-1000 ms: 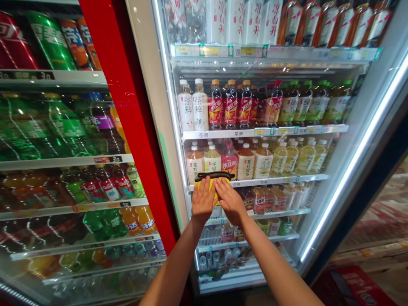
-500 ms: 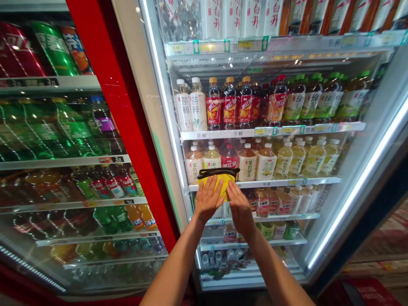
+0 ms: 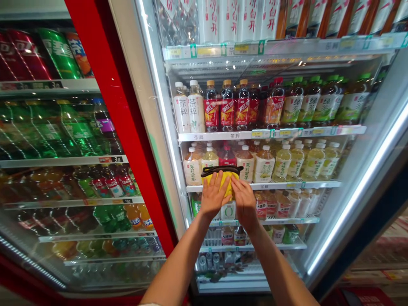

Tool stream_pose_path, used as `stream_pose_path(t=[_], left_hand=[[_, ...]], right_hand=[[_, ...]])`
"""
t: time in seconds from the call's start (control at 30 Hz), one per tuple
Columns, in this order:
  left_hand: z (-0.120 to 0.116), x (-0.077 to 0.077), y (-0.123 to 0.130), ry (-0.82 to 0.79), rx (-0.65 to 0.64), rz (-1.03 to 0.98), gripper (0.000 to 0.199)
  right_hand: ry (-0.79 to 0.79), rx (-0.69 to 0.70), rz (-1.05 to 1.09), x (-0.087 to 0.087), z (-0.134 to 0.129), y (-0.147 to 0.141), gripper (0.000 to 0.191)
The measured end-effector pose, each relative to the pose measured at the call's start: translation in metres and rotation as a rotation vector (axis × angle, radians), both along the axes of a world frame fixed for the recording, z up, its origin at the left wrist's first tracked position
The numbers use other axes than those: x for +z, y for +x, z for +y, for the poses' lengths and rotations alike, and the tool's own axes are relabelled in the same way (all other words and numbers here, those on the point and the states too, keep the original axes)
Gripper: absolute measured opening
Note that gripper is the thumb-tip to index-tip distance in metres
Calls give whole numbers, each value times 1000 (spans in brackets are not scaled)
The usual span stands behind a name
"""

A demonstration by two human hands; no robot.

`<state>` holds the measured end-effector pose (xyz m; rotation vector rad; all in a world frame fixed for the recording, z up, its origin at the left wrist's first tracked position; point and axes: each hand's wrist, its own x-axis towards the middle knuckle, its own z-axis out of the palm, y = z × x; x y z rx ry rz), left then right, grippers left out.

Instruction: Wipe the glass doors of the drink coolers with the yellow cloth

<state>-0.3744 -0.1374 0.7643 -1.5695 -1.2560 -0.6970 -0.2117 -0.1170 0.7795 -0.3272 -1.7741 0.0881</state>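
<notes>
A folded yellow cloth [image 3: 206, 180] with a dark edge is spread upright in front of a lit drinks cooler, at the height of a middle shelf. My left hand [image 3: 215, 193] lies flat on the cloth, its fingers stretched and slightly apart. At the cloth's right side, my right hand [image 3: 244, 199] has its fingers together and bent, with the fingertips on the yellow fabric. Part of the cloth is hidden under both hands. Behind it stand pale tea bottles [image 3: 193, 165] and a red-labelled bottle [image 3: 227, 156], partly covered by the cloth.
Light reflections show on the cooler's front. A shelf edge [image 3: 302, 184] runs behind my hands, and a bright light strip [image 3: 360, 174] slopes down the right side. To the left, a red frame [image 3: 127, 140] borders another cooler with bottles and cans.
The cloth and my left hand have shifted slightly right against the shelves. My right hand has turned inward, its fingers bent further over the cloth's right side. The view has moved a little.
</notes>
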Motion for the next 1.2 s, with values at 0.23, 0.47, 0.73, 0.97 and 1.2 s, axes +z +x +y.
stream_pose_path(t=[0.23,0.47,0.73,0.97,1.2], left_hand=[[-4,-17,0,-10,71,-85,66],[28,10,56,14,72,-104,66],[11,-13,39,-5,70,-55,59],[52,26,80,16,41,-195,68],[24,-28,68,-83,24,-93,64]], right_hand=[[-41,82,-152,-24,-3,32,45],[-69,-205,-55,-22,30,83,51],[-72,-306,-158,-41,46,101,54],[-120,-365,-100,-36,59,122,56],[-94,-361,-146,-37,69,145,56]])
